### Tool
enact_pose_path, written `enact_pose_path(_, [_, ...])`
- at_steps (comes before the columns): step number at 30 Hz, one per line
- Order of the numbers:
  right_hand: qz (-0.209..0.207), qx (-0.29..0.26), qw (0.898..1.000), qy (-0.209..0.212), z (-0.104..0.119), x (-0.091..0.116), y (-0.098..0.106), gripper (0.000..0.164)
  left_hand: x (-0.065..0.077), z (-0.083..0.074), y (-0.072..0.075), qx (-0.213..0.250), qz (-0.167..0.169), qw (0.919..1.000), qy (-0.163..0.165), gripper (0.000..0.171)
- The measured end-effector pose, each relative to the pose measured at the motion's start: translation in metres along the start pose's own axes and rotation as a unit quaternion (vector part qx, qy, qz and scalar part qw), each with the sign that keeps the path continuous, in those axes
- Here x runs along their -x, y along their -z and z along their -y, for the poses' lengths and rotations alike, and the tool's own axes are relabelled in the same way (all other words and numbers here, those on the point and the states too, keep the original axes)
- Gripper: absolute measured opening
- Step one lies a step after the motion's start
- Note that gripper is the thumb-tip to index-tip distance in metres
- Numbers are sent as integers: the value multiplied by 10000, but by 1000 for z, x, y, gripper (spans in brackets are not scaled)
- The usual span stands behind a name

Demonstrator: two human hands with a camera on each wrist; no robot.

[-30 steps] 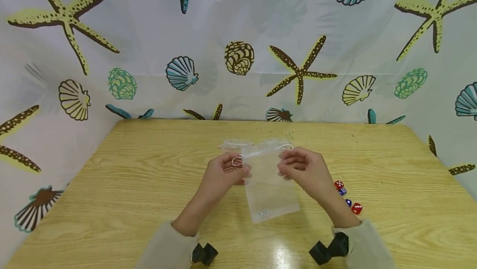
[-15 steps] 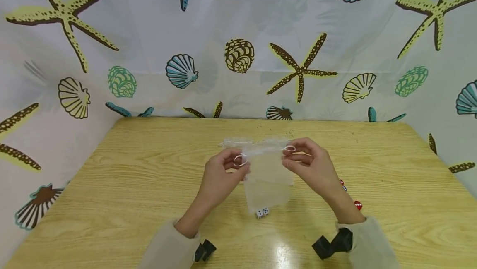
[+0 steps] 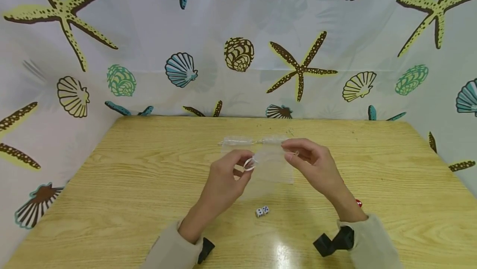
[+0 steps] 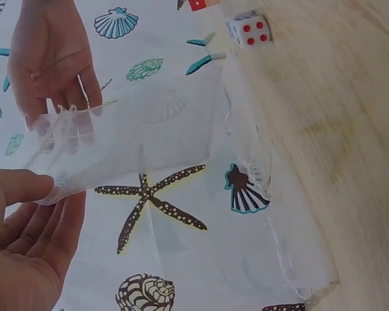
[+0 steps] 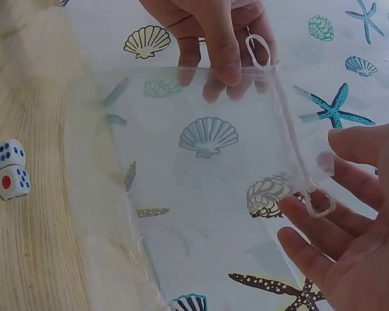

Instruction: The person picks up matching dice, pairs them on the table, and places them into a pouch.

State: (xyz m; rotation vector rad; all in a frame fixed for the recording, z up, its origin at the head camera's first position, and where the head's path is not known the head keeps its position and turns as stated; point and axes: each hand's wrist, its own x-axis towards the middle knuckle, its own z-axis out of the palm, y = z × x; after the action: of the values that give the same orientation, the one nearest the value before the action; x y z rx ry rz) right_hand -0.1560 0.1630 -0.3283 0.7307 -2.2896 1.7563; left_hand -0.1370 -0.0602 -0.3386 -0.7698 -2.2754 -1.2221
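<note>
A sheer white drawstring bag point(image 5: 240, 155) hangs between my hands. My left hand point(image 3: 225, 178) pinches its edge between thumb and fingers, with a white cord loop point(image 3: 249, 163) beside the fingertips. At the opposite end of the mouth is my right hand point(image 3: 314, 163), its thumb and fingers apart. In the right wrist view, its index fingertip shows through the bag's corner, and the other cord loop point(image 5: 319, 202) hangs in front of its fingers. Two white dice point(image 3: 262, 211) sit on the table just nearer than the bag.
More sheer bag fabric point(image 3: 238, 140) with a gathered top lies flat on the wooden table point(image 3: 141, 169) behind the hands. A red die point(image 3: 358, 202) shows beside the right forearm. A cloth printed with shells and starfish point(image 3: 208, 25) stands around the back and sides.
The bag's lower end has lifted and swung left, uncovering the white dice. My left hand has shifted slightly right and turned; my right hand's fingers have spread from the bag's edge.
</note>
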Motion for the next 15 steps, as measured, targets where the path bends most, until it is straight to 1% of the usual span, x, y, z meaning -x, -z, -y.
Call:
enact_pose_path(3, [83,105,9999,44,0,0,0,21,0,-3,0,-200,61,9995,-254,27])
enact_pose_path(5, [128,157,9998,21,1,1,-1,19,0,-5,1,-297,87,9989,-356,26])
enact_pose_path(10, [214,401,9989,-147,5,2,-2,16,0,-6,1,-489,127,9975,-490,23])
enact_pose_path(15, [230,587,9975,-316,9,2,-3,15,0,-7,2,-653,131,9963,-541,22])
